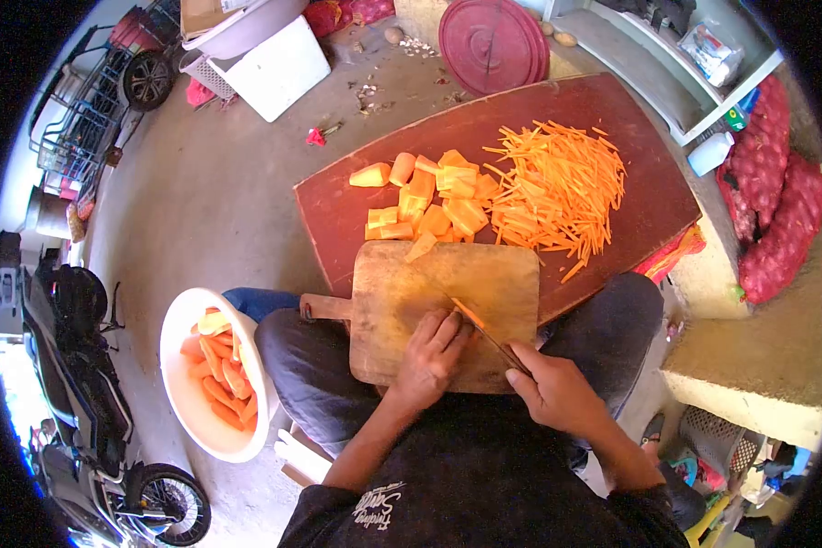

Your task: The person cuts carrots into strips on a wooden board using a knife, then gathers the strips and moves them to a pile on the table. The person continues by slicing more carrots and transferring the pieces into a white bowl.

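Observation:
A wooden cutting board point(393, 283) with a handle on its left lies across my lap, against the red table's near edge. My right hand point(554, 388) is closed round the handle of a knife point(495, 345), whose blade points up and left over the board. Bent fingers of my left hand point(431, 356) press down on the board just left of the blade; what lies under them is hidden. A thin orange strip point(468, 314) lies along the blade. Beyond the board are carrot chunks point(434, 196) and, to their right, a heap of carrot sticks point(557, 187).
The red table point(338, 201) spreads ahead. A white tub point(175, 365) of peeled carrots stands at my left. Motorcycles are on the far left, a white box point(279, 68) and a round red lid point(493, 46) at the back. Red net sacks point(785, 219) lie at the right.

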A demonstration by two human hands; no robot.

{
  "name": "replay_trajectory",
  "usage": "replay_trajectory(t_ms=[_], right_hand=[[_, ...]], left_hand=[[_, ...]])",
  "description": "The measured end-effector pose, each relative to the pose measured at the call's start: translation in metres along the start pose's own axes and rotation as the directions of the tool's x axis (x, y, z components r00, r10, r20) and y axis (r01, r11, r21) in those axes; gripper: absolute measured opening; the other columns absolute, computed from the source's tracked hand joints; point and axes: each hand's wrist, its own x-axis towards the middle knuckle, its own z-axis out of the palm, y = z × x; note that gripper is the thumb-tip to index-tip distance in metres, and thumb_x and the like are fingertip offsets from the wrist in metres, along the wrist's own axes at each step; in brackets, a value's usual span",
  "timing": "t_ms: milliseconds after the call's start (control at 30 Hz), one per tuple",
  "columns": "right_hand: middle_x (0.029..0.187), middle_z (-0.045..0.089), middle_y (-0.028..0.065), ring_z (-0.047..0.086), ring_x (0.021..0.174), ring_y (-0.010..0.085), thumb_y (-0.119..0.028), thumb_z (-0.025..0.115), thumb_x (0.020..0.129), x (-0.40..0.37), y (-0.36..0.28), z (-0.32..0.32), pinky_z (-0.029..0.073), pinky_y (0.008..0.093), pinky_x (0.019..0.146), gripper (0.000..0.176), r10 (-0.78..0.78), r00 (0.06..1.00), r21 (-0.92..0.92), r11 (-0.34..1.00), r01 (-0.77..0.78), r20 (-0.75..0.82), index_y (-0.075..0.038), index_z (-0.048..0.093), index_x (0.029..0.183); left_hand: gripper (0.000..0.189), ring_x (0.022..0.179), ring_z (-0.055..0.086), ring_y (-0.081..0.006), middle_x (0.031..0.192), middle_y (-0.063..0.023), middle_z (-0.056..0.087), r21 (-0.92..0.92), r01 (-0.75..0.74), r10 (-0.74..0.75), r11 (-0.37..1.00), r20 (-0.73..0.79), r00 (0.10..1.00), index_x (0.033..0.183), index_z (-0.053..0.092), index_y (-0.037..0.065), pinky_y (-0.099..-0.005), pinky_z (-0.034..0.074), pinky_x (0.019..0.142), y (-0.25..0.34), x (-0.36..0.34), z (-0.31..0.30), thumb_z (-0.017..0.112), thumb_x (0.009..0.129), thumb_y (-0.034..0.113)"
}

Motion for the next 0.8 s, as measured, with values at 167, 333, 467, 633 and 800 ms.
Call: replay_trajectory(t_ms=[167, 333, 467, 633, 800], right_hand=[[0.105, 0.073, 0.0334, 0.073, 0.097, 0.0527, -0.030, 0.060, 0.109, -0.009, -0.017, -0.015, 0.060, 0.0593, 0.082, 0.047, 0.066, 0.994, -0.005, 0.998, -0.066, 0.082, 0.001, 0.054, 0.144], [0.105, 0.074, 0.0323, 0.073, 0.094, 0.0519, -0.030, 0.058, 0.110, 0.014, -0.003, 0.005, 0.060, 0.0585, 0.080, 0.048, 0.012, 0.998, -0.135, 0.991, -0.003, 0.061, 0.003, 0.053, 0.145], [0.102, 0.074, 0.0324, 0.073, 0.093, 0.0518, -0.030, 0.060, 0.110, 0.010, 0.009, 0.009, 0.060, 0.0584, 0.080, 0.047, -0.094, 0.992, -0.079, 0.993, 0.088, -0.081, 0.004, 0.056, 0.141], [0.101, 0.073, 0.0335, 0.073, 0.093, 0.0521, -0.031, 0.061, 0.109, -0.009, -0.010, -0.009, 0.059, 0.0583, 0.082, 0.048, 0.059, 0.998, 0.058, 0.997, -0.060, 0.014, 0.004, 0.059, 0.141], [0.103, 0.073, 0.0338, 0.073, 0.094, 0.0526, -0.030, 0.062, 0.108, 0.003, 0.007, 0.005, 0.059, 0.0582, 0.083, 0.049, 0.006, 1.000, -0.014, 1.000, -0.006, 0.014, 0.004, 0.058, 0.144]], left_hand=[[0.043, 0.119, 0.064, -0.0412, 0.124, -0.0207, 0.067, -0.025, 0.003, -0.004, 1.000, -0.036, 0.999, 0.116, 0.076, -0.006, -0.0504, 0.057, 0.101, 0.000, 0.000, 0.005, 0.075, 0.074, 0.001], [0.041, 0.117, 0.065, -0.0420, 0.124, -0.0212, 0.068, -0.035, 0.007, -0.008, 0.999, -0.042, 0.999, 0.115, 0.076, -0.008, -0.0501, 0.057, 0.100, 0.003, 0.003, 0.002, 0.074, 0.074, -0.001], [0.044, 0.118, 0.065, -0.0434, 0.124, -0.0227, 0.067, -0.030, 0.038, -0.039, 0.999, -0.016, 0.999, 0.117, 0.074, -0.009, -0.0508, 0.057, 0.101, 0.000, -0.002, 0.004, 0.073, 0.074, -0.002], [0.044, 0.118, 0.065, -0.0439, 0.124, -0.0236, 0.066, -0.023, 0.023, -0.024, 0.999, -0.064, 0.998, 0.116, 0.073, -0.010, -0.0511, 0.057, 0.102, -0.002, -0.007, 0.007, 0.073, 0.074, -0.001], [0.042, 0.118, 0.066, -0.0441, 0.123, -0.0232, 0.067, -0.053, 0.021, -0.023, 0.998, -0.045, 0.999, 0.116, 0.073, -0.010, -0.0509, 0.056, 0.104, -0.003, -0.005, 0.005, 0.073, 0.076, 0.000]])
